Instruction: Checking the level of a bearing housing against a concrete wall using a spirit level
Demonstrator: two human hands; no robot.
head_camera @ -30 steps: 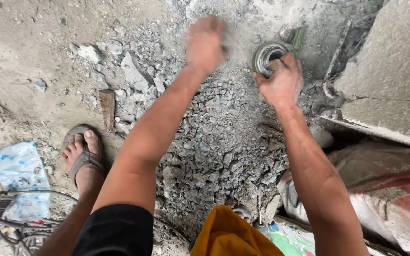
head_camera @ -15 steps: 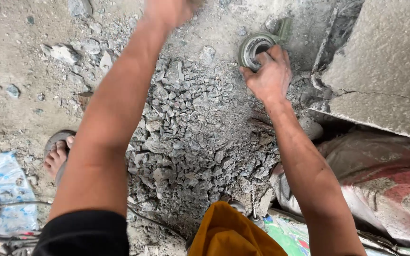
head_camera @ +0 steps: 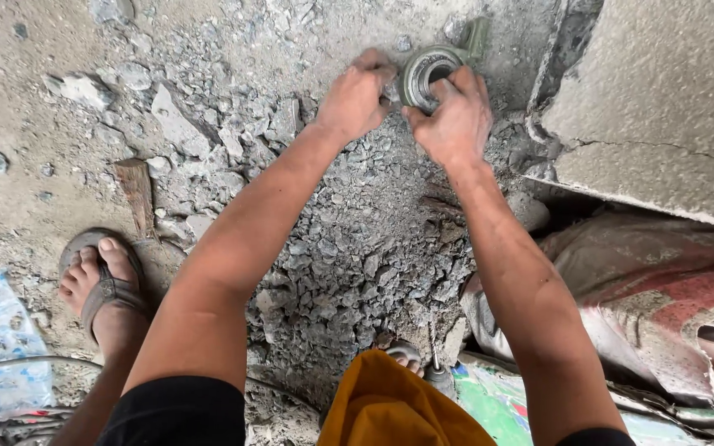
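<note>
A round metal pipe fitting (head_camera: pixel 428 74), set in the floor among grey concrete rubble (head_camera: pixel 332 248), was gripped at its rim by the left hand (head_camera: pixel 355 97) and the right hand (head_camera: pixel 454 116), fingers curled closed on it.

Under your 2 hands the round grey metal ring fitting (head_camera: pixel 428 76) looks dull, dusted matt. You kneel over rough, broken grey concrete rubble (head_camera: pixel 349 256) on a gritty, sandy floor (head_camera: pixel 10 107). The brown splintered wood scrap (head_camera: pixel 137 188) looks dry and coarse.
</note>
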